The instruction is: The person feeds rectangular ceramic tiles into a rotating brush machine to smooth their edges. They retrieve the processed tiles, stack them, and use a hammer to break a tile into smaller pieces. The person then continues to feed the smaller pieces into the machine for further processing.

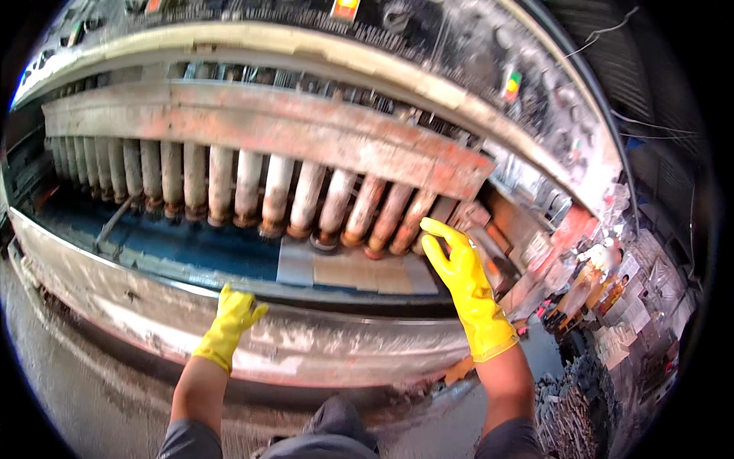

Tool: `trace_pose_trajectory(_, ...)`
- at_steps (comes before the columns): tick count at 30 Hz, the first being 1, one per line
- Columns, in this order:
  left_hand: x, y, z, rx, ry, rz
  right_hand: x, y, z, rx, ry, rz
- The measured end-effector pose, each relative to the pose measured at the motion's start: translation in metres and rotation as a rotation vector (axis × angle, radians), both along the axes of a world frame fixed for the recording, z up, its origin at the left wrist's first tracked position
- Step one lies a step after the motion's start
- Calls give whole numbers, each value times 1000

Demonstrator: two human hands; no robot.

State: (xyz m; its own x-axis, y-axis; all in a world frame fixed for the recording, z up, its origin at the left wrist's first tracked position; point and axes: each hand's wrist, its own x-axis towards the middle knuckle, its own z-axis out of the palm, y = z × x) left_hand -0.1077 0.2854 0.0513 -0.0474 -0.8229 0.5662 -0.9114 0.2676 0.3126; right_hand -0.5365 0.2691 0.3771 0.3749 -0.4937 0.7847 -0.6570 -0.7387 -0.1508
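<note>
Both my hands wear long yellow rubber gloves. My left hand (233, 317) is at the front rim (168, 283) of a long machine, its thumb held apart from the fingers and nothing seen in it. Farther right, my right hand (459, 264) is raised beside the last of a row of upright cylinders (306, 195), fingers stretched and empty. Whether it touches the machine I cannot tell. Between my hands, flat pale rectangular pieces (348, 271) lie on a wet blue bed (206, 237) below the cylinders.
A worn beam (267, 126) runs above the cylinders. A thin bar (118, 218) slants over the bed at left. At right stand a person (600, 268), stacked pieces (615, 344) and a dark heap of rubble (577, 405). The floor (84, 375) looks wet.
</note>
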Motion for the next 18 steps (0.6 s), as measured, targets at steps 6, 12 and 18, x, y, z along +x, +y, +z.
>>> trace_pose_trajectory(6,1,6,-1,183,-8,91,46,33,115,-362,111,64)
trace_pose_trajectory(12,-7,3,3,192,27,68,98,48,186,-635,311,125)
trace_pose_trajectory(18,7,4,-12,68,49,71,181,17,224,-980,337,317)
